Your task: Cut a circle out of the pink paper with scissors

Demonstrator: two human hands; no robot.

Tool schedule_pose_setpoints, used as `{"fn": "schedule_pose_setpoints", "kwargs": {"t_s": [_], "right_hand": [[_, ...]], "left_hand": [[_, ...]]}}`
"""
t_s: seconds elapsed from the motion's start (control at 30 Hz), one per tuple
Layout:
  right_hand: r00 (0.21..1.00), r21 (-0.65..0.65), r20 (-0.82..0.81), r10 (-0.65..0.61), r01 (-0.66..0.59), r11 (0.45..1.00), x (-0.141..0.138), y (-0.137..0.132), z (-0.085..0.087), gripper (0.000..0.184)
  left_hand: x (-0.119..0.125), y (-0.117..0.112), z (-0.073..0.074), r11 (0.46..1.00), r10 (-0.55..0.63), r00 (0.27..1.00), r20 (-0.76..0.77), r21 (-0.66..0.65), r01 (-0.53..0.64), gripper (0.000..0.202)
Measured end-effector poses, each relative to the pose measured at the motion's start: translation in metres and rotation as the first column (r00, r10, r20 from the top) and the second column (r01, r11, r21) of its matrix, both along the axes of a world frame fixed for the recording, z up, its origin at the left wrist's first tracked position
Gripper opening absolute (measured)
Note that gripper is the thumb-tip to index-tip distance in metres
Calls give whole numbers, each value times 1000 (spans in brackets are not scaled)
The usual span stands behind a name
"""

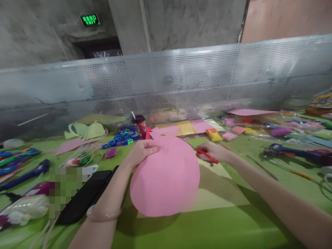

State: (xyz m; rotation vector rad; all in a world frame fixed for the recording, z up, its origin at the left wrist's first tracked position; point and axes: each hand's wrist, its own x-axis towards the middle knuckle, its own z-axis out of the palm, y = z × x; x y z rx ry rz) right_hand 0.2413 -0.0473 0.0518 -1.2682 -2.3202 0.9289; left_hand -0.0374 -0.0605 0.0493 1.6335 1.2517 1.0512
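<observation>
A large rounded sheet of pink paper (166, 180) is held up in front of me, with a narrower part at its top. My left hand (142, 152) pinches its upper left edge, thumb on the near face. At the upper right edge, my right hand (211, 152) is closed around red-handled scissors (207, 155). Their blades point up and left, against or just behind the paper's edge; exact contact is unclear. Beneath the pink paper, a pale yellow sheet (220, 193) lies on the green table (207, 231).
Left of me lie a black phone (84, 197), cords and blue glue guns (28, 174). Behind stand a dark cup with a straw (139, 126) and blue bottle caps (124, 136). Colourful clay packets (281, 131) and another glue gun (298, 152) lie right. A perforated metal panel (166, 86) borders the back.
</observation>
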Motion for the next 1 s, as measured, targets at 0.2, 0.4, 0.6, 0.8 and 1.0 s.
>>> {"fn": "schedule_pose_setpoints", "kwargs": {"t_s": [0.2,0.4,0.6,0.8,1.0], "right_hand": [[1000,-47,5,-26,26,999,1,-3,7,23],[992,-194,-5,127,-126,973,13,-1,18,34],[992,-468,-15,124,-116,876,21,1,20,33],[969,-78,122,-216,227,971,17,16,9,38],[733,404,412,-541,385,830,31,42,0,38]], "left_hand": [[-3,2,-1,999,29,999,-24,20,-28,28],[-4,-1,3,999,35,999,18,39,-36,32],[-4,-1,3,999,24,994,109,21,-27,32],[-9,15,-7,963,211,896,392,73,-258,36],[-20,32,-9,910,307,678,669,3,-414,27]]}}
